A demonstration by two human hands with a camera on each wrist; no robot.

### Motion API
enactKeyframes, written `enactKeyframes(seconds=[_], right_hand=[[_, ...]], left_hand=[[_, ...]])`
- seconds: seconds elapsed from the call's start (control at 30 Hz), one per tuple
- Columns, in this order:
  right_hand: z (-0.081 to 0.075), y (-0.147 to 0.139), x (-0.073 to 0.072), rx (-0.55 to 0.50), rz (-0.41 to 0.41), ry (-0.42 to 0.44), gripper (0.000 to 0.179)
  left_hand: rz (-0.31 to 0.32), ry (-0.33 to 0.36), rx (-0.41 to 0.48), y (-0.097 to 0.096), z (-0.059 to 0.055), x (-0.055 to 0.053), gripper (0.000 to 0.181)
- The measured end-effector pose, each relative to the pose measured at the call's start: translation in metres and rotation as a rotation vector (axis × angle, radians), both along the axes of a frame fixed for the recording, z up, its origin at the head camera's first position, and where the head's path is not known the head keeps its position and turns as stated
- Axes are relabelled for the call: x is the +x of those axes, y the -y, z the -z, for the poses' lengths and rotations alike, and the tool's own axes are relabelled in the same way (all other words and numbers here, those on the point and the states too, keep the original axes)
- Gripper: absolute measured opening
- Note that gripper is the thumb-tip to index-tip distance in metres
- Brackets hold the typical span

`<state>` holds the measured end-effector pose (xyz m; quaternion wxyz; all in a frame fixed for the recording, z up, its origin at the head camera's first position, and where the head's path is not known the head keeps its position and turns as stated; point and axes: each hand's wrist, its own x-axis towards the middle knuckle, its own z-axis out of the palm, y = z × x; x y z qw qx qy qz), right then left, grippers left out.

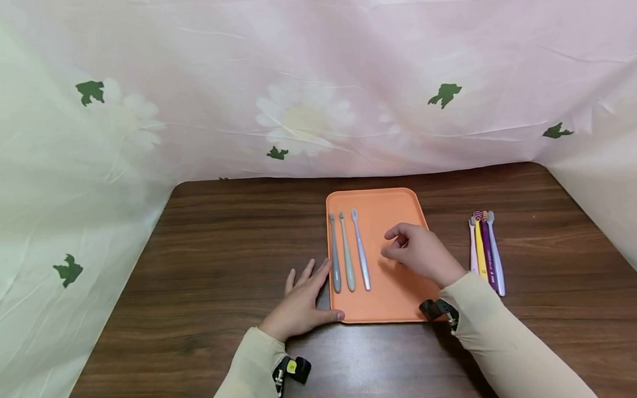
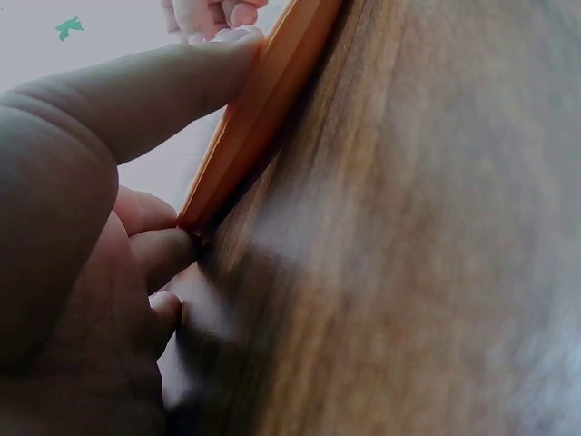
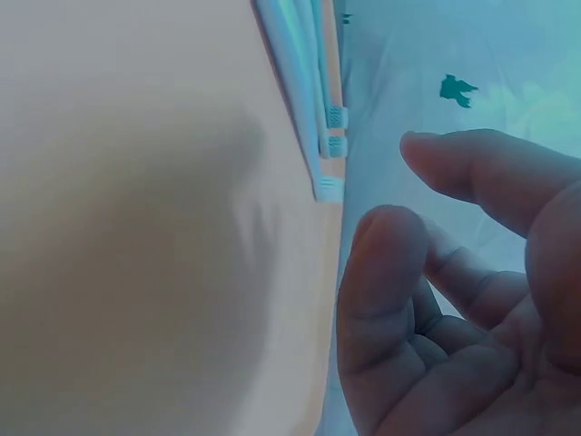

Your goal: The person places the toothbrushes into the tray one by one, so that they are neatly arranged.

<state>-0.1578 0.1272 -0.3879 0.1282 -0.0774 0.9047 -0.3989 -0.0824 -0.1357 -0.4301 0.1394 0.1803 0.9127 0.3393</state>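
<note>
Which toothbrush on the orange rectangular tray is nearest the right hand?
The slim pale lavender toothbrush, rightmost of three on the tray; the slate-grey toothbrush and pale green toothbrush lie farther left.

So it's a dark brown wood-grain table (image 1: pixel 220 243), kinda shiny up front. Orange tray (image 1: pixel 389 205) sits flat on it, plus four toothbrushes (image 1: pixel 488 251) bunched just right of that.

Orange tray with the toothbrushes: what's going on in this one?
A person's left hand rests against the near left corner of the orange tray. The right hand is over the tray, thumb and forefinger apart, holding nothing. Three toothbrushes lie side by side in the tray's left part, heads at the far end. Four more toothbrushes lie bunched on the table, right of the tray.
</note>
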Motion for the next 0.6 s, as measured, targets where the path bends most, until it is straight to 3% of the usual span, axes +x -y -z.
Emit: enactKeyframes(seconds=[0.6], right_hand=[[0.0,-0.024,0.008,0.003,0.021,-0.042,0.034]], left_hand=[[-0.004,0.006,0.006,0.0,0.0,0.0,0.1]])
